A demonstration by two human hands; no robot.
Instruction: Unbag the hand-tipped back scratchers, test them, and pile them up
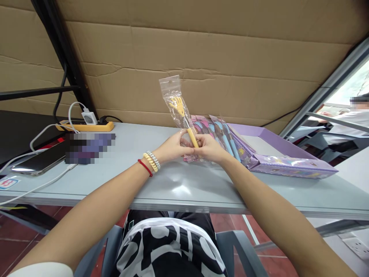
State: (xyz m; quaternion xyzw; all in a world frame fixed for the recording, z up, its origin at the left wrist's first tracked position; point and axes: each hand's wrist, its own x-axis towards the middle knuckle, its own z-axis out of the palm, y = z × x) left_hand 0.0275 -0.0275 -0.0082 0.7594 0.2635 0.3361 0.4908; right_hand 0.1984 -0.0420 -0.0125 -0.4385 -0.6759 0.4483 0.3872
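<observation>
A yellow back scratcher (191,137) with a hand-shaped head stands tilted inside a clear zip-top plastic bag (170,87), its handle end low between my hands. My left hand (174,146) is closed around the bag's lower part from the left. From the other side, my right hand (210,147) pinches the same lower end, fingertips close to those of the left. Just behind my right hand lie several bagged back scratchers (225,139), blue and pink, leaning against a purple patterned box (284,165).
On the left of the grey table (121,184) lie a phone (43,159) with white cables and a yellow power strip (107,126) with a white charger (89,117). Cardboard (201,57) forms the back wall. Another person (353,115) sits at far right.
</observation>
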